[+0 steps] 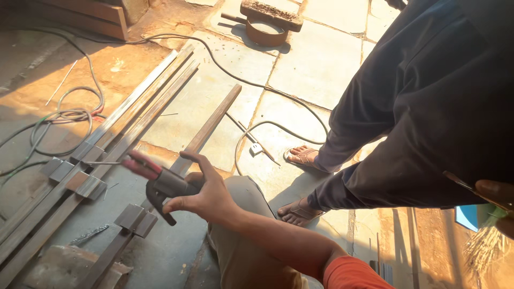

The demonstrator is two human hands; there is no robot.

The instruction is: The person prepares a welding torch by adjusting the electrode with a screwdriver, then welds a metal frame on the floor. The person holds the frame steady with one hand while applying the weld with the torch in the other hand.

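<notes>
My right hand (210, 197) reaches left across my bent knee (243, 214) and holds a welding electrode holder (160, 184) with red jaws and a dark handle. The forefinger is lifted and the thumb lies under the handle. The holder hangs just above long steel square tubes (134, 115) that lie side by side on the stone floor. Short tube pieces (80, 179) cross them at the left. My left hand is out of view.
A person in dark clothes and sandals (428, 107) stands close on the right; a hand (495, 191) at the right edge holds a thin stick. Cables (59, 115) coil at the left and run across the floor. A metal ring under a wooden block (267, 21) lies at the top.
</notes>
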